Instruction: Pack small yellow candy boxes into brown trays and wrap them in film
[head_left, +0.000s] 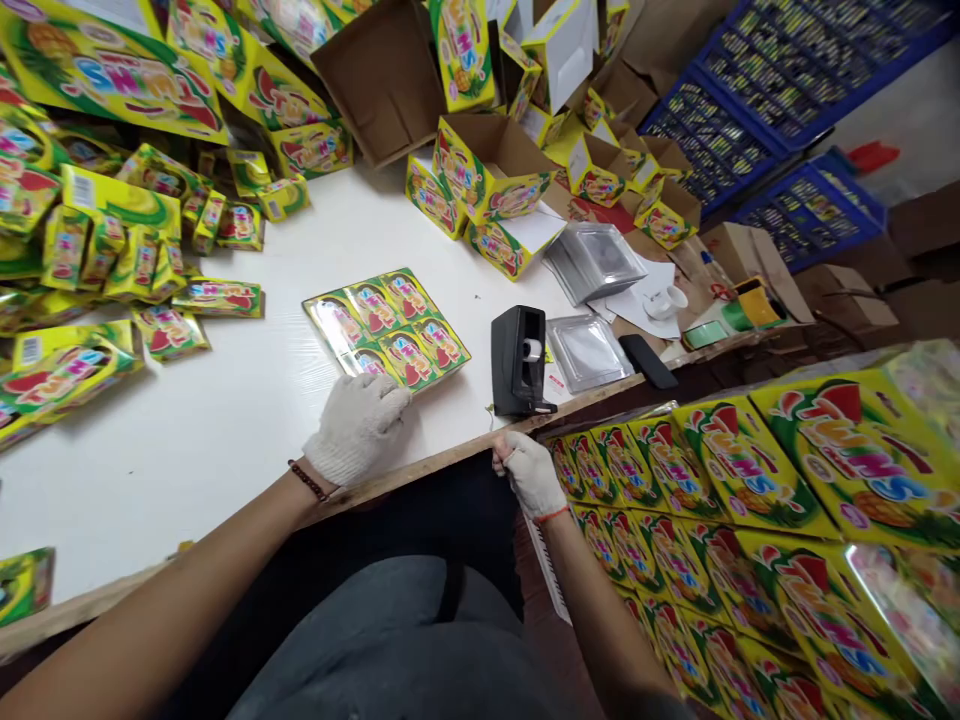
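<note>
A flat tray of several yellow-green boxes (397, 335), under what looks like a clear shiny cover, lies on the white table (247, 450). My left hand (356, 425), in a white knit glove, rests on its near edge with the fingers curled. At the table's wooden front edge is my right hand (529, 472), also gloved, with bare fingertips pinched together; anything between them is too small to make out. Just above that hand stands a black tape dispenser (519, 362) with a small roll in it.
Small yellow boxes (150, 250) pile up at left. Open display cartons (491, 170) stand at the back. Clear plastic trays (589, 355) and a black phone (649, 361) lie right of the dispenser. Stacked packed cartons (750, 480) fill the right; blue crates (806, 215) stand beyond.
</note>
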